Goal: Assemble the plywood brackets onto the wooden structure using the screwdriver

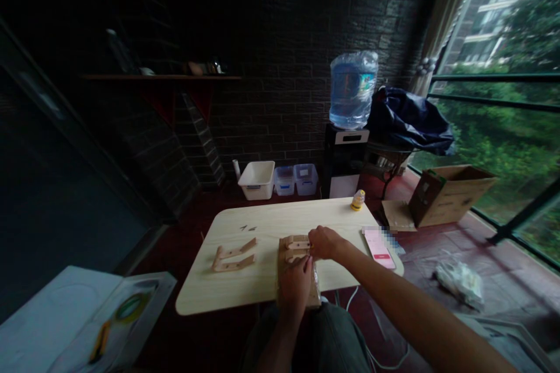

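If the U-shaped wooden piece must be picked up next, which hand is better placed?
Probably the left hand: it is nearer to the U-shaped piece. The right hand is farther. Both seem busy at other wooden parts.

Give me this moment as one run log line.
left grip: at wooden piece, hold unclear | right grip: at same piece, hold unclear | table left: U-shaped wooden frame | table right: phone | far right corner: bottle

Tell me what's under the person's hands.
A brown base, with light wooden pieces on it, shows beside the left hand and right hand; what both hands cover cannot be seen.
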The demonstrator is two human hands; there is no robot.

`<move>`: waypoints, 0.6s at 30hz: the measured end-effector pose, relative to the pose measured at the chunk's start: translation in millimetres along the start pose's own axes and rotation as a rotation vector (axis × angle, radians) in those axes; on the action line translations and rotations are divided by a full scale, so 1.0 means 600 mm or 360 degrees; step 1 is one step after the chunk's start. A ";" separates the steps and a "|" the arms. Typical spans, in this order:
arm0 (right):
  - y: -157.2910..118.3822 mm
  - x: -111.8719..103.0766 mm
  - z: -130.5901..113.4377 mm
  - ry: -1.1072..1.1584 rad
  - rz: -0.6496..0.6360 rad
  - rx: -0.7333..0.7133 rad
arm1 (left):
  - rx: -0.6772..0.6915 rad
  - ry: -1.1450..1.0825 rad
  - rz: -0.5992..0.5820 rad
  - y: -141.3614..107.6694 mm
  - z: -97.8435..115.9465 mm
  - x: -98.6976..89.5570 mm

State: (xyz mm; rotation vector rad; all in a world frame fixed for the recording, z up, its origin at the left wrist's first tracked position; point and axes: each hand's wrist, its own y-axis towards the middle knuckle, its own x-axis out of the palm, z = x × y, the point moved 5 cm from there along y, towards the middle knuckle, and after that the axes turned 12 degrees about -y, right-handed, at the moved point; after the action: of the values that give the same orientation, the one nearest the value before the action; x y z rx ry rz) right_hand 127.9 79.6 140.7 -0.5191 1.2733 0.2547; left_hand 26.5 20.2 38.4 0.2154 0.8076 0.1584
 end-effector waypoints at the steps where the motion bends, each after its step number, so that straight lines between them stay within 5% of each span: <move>1: -0.001 0.000 0.001 0.0014 -0.0002 0.0018 | -0.0016 -0.0004 -0.0008 0.000 -0.001 0.000; 12: -0.040 -0.040 -0.008 -0.0019 0.0005 -0.0129 | 0.0004 0.0056 -0.0032 -0.002 0.001 0.000; 18: -0.035 -0.031 -0.009 -0.0084 0.0009 -0.0142 | 0.0037 0.0056 -0.0014 -0.001 0.003 0.002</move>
State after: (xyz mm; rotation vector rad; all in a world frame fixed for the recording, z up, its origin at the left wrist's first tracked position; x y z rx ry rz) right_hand 128.0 60.8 162.1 -0.5814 1.2162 0.3295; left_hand 28.4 19.8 38.7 0.2316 0.8459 0.1449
